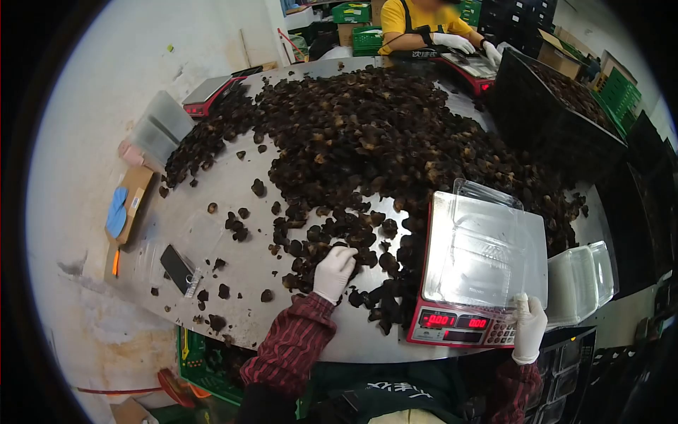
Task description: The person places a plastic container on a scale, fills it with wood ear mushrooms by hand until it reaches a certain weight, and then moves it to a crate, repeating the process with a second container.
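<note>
My left hand (335,274), in a white glove, is at the near edge of a large pile of dark dried pieces (353,134); its fingers are bent down onto some of them, and the fingertips are partly hidden. My right hand (530,329), also gloved, has its fingers closed on the near right edge of a clear plastic container (480,247). That container lies open on the silver plate of a red scale (452,336), whose display is lit. To the right of the scale stand stacked clear containers (572,286).
Across the metal table (247,311), a person in yellow (424,25) works at another scale (470,71). A black crate (547,116) stands at the right. A phone (176,268), a cardboard box (136,208) and a third scale (210,95) are on the left.
</note>
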A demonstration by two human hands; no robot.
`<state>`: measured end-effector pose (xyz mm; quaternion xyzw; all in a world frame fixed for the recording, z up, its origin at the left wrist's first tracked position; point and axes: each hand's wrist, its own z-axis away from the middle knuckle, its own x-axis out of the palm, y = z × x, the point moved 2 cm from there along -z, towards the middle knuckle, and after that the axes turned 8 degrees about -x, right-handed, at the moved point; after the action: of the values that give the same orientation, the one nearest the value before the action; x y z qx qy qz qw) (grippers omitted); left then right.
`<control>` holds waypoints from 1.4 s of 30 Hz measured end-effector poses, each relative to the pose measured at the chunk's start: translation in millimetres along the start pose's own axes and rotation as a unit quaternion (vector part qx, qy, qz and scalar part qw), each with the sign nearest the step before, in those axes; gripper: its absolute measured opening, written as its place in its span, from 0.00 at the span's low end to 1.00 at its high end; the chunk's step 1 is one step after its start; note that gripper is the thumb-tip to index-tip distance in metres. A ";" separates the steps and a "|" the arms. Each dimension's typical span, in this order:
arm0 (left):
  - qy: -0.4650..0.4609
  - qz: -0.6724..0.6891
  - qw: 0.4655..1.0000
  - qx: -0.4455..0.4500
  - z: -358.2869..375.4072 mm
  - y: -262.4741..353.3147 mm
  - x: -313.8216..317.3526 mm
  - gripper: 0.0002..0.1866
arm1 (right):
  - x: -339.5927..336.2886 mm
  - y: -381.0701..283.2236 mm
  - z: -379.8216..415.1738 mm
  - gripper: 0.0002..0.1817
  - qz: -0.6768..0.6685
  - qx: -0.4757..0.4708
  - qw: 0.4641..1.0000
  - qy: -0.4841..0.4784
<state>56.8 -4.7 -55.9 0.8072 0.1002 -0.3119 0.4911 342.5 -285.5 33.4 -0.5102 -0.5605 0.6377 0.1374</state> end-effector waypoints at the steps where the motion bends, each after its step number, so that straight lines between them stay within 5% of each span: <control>1: 0.013 0.022 1.000 -0.001 -3.6 6.1 -4.6 0.08 | -0.3 -1.3 1.3 0.17 0.001 0.003 1.000 0.003; 6: -0.067 -0.080 0.995 0.002 12.2 59.5 -13.3 0.12 | 8.1 -14.2 3.1 0.17 -0.014 0.019 1.000 0.002; 12: -0.163 -0.140 0.976 0.037 60.8 76.4 10.0 0.37 | 11.6 -19.3 3.1 0.17 -0.014 0.041 0.999 0.003; 21: -0.095 -0.171 0.971 0.136 55.6 47.0 29.7 0.23 | 13.2 -20.2 5.3 0.17 -0.046 0.071 0.996 0.012; 27: -0.034 0.083 0.995 -0.035 19.4 40.6 5.4 0.15 | 9.4 -27.7 7.7 0.15 -0.080 0.101 0.991 0.032; 33: -0.066 0.098 0.984 0.131 -29.6 153.5 -24.5 0.17 | 22.1 -34.7 9.9 0.15 -0.094 0.087 0.992 0.017; 37: -0.203 -0.033 0.933 0.294 -34.5 201.4 21.1 0.21 | 35.7 -39.4 11.2 0.15 -0.121 0.082 0.989 0.005; 39: -0.281 -0.139 0.900 0.301 -28.7 208.8 47.6 0.23 | 42.4 -41.6 10.0 0.16 -0.101 0.067 0.992 0.018; 42: -0.254 -0.088 0.915 0.301 -21.4 210.7 48.1 0.29 | 37.9 -41.1 5.3 0.16 -0.092 0.059 0.994 0.018</control>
<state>201.9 -98.2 75.9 0.7980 -0.0557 -0.5640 0.2047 305.2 -246.5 49.0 -0.4591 -0.5641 0.6447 0.2354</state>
